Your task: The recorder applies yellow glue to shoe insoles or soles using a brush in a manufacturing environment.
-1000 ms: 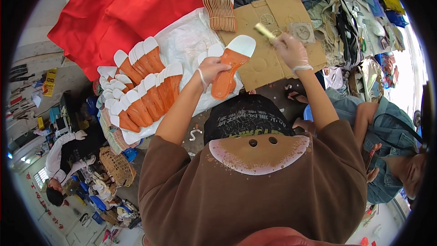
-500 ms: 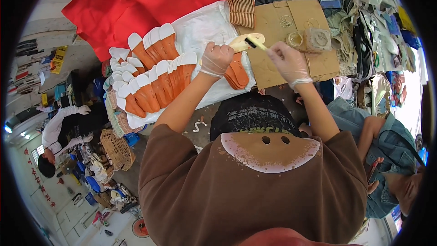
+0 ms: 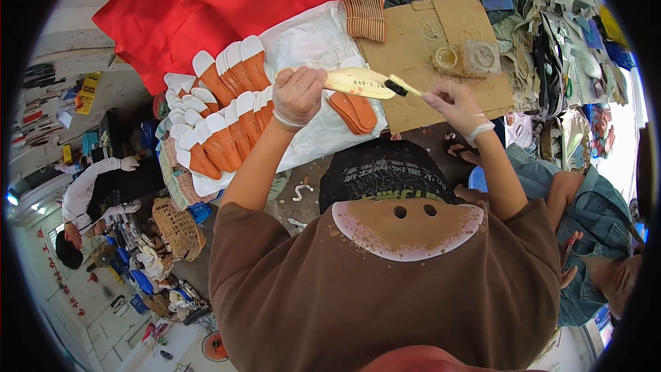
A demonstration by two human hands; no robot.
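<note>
While the gloved left hand [image 3: 299,96] clenched one end of a pale insole [image 3: 352,83], the right hand [image 3: 458,105] pinched a black-bristled brush [image 3: 406,88] at its other end. Orange insoles [image 3: 352,113] lay partly hidden below; beyond sat a small round jar [image 3: 446,59] on cardboard [image 3: 406,107], near an insole stack [image 3: 363,8].

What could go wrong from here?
The left hand grips the elongated pale-yellow insole only toward one end, so the far end may dip. The small black-bristled brush in the right hand is at the insole's far end and might slip off its edge. The small round clear pot beyond the right hand could get knocked.
</note>
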